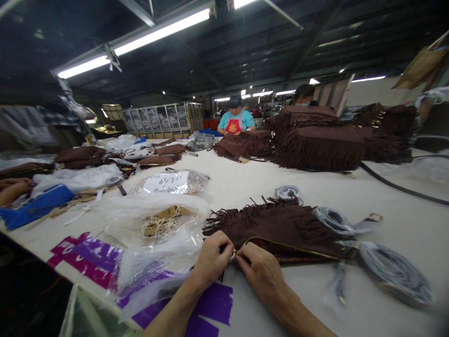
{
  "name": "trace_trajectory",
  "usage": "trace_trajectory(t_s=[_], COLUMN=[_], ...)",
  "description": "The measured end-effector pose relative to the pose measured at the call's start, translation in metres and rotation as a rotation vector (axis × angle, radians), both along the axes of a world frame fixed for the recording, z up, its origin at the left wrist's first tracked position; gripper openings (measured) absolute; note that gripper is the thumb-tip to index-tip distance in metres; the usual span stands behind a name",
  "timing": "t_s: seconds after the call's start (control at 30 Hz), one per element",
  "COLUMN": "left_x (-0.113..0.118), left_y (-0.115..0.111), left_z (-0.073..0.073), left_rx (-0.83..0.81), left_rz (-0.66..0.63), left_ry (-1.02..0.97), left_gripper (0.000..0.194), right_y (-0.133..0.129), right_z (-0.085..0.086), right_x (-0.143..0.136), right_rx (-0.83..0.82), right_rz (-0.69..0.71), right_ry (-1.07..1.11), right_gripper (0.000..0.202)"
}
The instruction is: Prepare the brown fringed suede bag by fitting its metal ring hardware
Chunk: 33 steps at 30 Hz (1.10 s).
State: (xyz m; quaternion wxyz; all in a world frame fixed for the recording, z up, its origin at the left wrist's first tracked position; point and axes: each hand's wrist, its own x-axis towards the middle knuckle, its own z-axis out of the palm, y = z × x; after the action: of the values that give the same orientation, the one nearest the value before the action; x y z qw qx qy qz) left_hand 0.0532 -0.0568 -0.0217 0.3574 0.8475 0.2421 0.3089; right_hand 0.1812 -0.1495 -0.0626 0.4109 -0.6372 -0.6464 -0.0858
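Observation:
A dark brown fringed bag [270, 224] lies on the white table in front of me, its gold zipper [298, 249] partly open along the near edge. At the bag's left end, my left hand [213, 255] and my right hand [261, 267] meet, fingertips pinched together. Between them shows a small shiny metal fitting [233, 254]; its exact kind is too small to tell. Wrapped, coiled straps [394, 271] rest by the bag's right end, and another wrapped coil [333, 220] touches its upper right side.
Left of my hands lies a clear plastic bag [164, 224] with tags and strings, over purple packaging [94, 262]. Behind it is a labelled plastic packet [168, 182]. Brown fringed bags [315, 145] are piled at the back right. A person [236, 119] works across the table; another person's hand [14, 189] shows far left.

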Motion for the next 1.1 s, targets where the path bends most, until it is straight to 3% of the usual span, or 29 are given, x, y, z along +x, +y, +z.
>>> trace_trajectory(t_s=[0.53, 0.87, 1.03, 1.1], left_x=[-0.004, -0.004, -0.002, -0.003], left_y=[0.005, 0.002, 0.001, 0.001], left_z=[-0.007, -0.007, -0.008, -0.009], left_rx=[0.136, 0.409, 0.334, 0.257], left_rz=[-0.013, -0.019, 0.043, 0.081], left_ry=[0.158, 0.288, 0.296, 0.256], left_gripper=[0.014, 0.013, 0.014, 0.014], right_y=[-0.001, 0.000, -0.005, -0.008], right_z=[0.002, 0.000, 0.015, 0.025], right_x=[0.001, 0.002, 0.005, 0.010], right_rx=[-0.064, -0.092, -0.206, -0.245], right_rz=[-0.035, -0.022, 0.036, 0.120], right_ry=[-0.018, -0.009, 0.037, 0.101], right_gripper=[0.013, 0.014, 0.011, 0.024])
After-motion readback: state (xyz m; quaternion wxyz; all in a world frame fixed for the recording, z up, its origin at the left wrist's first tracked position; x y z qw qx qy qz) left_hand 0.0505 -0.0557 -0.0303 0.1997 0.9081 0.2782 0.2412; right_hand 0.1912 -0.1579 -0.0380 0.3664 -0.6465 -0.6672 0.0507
